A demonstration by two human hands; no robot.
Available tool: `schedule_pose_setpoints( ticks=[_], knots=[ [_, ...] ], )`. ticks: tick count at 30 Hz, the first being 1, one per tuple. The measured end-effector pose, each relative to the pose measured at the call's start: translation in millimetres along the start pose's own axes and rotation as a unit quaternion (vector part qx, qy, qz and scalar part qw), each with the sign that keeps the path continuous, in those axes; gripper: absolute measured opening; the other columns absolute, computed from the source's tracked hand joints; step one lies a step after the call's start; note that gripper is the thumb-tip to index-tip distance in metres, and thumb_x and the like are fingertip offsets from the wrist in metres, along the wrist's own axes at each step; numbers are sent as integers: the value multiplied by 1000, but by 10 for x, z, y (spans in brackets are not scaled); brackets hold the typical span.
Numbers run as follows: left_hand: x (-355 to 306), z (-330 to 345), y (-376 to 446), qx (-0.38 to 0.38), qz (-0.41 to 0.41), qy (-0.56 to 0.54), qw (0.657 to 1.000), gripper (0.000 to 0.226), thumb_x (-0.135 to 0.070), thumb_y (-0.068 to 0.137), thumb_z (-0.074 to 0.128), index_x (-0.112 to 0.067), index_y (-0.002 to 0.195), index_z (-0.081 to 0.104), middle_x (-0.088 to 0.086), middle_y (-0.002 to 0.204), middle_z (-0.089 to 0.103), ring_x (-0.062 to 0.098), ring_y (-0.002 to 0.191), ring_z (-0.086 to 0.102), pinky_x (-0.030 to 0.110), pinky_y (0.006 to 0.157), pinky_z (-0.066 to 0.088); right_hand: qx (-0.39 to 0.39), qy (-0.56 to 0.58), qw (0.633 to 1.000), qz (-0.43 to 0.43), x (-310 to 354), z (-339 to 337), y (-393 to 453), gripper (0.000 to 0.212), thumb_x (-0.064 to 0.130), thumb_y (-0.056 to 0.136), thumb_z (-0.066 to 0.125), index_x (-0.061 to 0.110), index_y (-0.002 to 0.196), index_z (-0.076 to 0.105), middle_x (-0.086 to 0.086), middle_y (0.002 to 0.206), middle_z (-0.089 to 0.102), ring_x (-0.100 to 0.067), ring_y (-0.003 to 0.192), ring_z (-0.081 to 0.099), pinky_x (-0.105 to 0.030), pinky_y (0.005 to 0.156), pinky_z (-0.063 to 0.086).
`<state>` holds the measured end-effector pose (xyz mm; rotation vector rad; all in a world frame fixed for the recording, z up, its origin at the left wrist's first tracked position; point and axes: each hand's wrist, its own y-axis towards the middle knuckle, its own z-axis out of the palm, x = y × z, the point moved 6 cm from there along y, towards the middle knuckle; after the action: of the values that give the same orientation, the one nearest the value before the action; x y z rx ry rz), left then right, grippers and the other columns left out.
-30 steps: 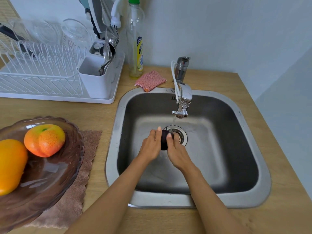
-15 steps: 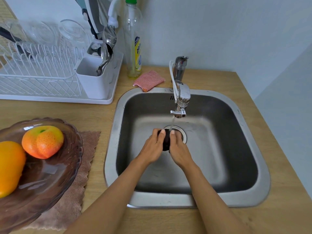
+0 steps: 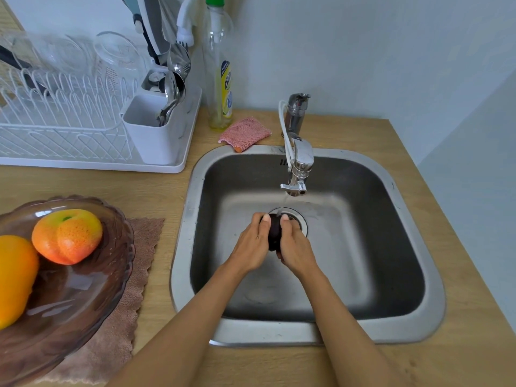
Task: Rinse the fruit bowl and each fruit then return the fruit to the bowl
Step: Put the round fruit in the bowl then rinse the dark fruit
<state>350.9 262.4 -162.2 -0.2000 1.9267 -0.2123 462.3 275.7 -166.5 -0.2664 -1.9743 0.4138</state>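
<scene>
A light wooden counter meets pale walls and holds a steel sink. The dish soap bottle carries a yellow label, its writing unreadable. Under the running tap, the left hand and right hand clasp a dark fruit, fingers curled round it. The brown glass bowl holds a peach and an orange fruit.

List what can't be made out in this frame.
Head view only:
- Dark fruit: mostly covered by the left hand and right hand; kind unclear.
- Sink drain: partly behind the hands.
- Yellow-orange fruit and brown glass bowl: cut off by the left edge.
- Dish soap bottle label: too small to read.
- Dish rack: cut off at left.
</scene>
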Motion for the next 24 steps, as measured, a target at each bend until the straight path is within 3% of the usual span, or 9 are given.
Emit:
schedule_pose_setpoints(
  ticks=[4, 8, 10, 12, 14, 16, 18, 20, 24],
  knots=[
    [-27, -9, -22, -8, -15, -29, 999, 34, -46, 102, 16, -24, 110, 40, 3, 90, 53, 13, 76, 51, 29, 69, 45, -27, 54, 997, 57, -8, -92, 53, 40, 33, 101, 22, 15, 97, 58, -15, 87, 61, -21, 62, 57, -18, 37, 40],
    [-24, -26, -11, -5, -42, -36, 998, 40, -48, 101, 15, -24, 121, 40, 7, 100, 56, 16, 83, 55, 30, 71, 50, -1, -7, 1000, -2, 33, -22, -14, 50, 51, 101, 14, 21, 108, 54, -11, 81, 63, -18, 61, 59, -22, 45, 43],
    [-14, -30, -3, -1, -45, -18, 999, 43, -50, 101, 15, -23, 123, 40, 10, 105, 58, 21, 92, 59, 35, 79, 54, 18, -37, 999, -28, 19, 14, -37, 49, 55, 99, 14, 25, 117, 49, -10, 89, 62, -20, 70, 61, -23, 51, 46],
    [-8, -34, -5, 0, -48, -3, 999, 46, -51, 100, 16, -20, 121, 43, 12, 106, 60, 24, 98, 60, 39, 86, 53, 13, -16, 999, -26, 21, 12, -23, 46, 51, 100, 17, 25, 119, 49, -10, 97, 61, -25, 83, 62, -34, 69, 56],
    [-11, -35, -4, -3, -53, 9, 999, 51, -52, 100, 17, -16, 118, 48, 12, 105, 60, 22, 97, 59, 31, 80, 48, 0, -6, 999, -38, 45, 4, -12, 42, 47, 102, 18, 23, 111, 52, -8, 99, 60, -27, 90, 64, -45, 85, 55],
    [-5, -60, 5, -17, -59, 16, 998, 55, -53, 100, 18, -13, 116, 51, 10, 105, 59, 20, 97, 57, 26, 75, 43, -3, -19, 998, -65, 94, 14, -49, 39, 44, 102, 19, 24, 107, 52, -4, 98, 61, -25, 91, 64, -48, 85, 55],
    [15, -102, 10, -39, -76, 17, 996, 56, -53, 99, 17, -11, 116, 51, 10, 106, 58, 18, 94, 55, 23, 68, 41, 16, -30, 994, -105, 125, 56, -103, 36, 41, 103, 23, 25, 119, 51, 1, 108, 58, -21, 101, 60, -49, 83, 56],
    [39, -139, 24, -53, -95, 10, 994, 57, -52, 100, 16, -10, 120, 49, 10, 109, 57, 18, 94, 54, 25, 71, 40, 45, -53, 988, -137, 148, 104, -147, 35, 39, 103, 27, 30, 131, 44, 2, 122, 51, -19, 110, 55, -50, 87, 55],
    [5, -37, -2, 4, -57, 3, 998, 48, -53, 99, 16, -18, 118, 43, 8, 108, 58, 20, 95, 59, 29, 72, 50, 24, -39, 994, -100, 118, 50, -90, 29, 41, 102, 24, 28, 108, 49, -4, 96, 62, -23, 84, 63, -45, 71, 57]
  ],
)
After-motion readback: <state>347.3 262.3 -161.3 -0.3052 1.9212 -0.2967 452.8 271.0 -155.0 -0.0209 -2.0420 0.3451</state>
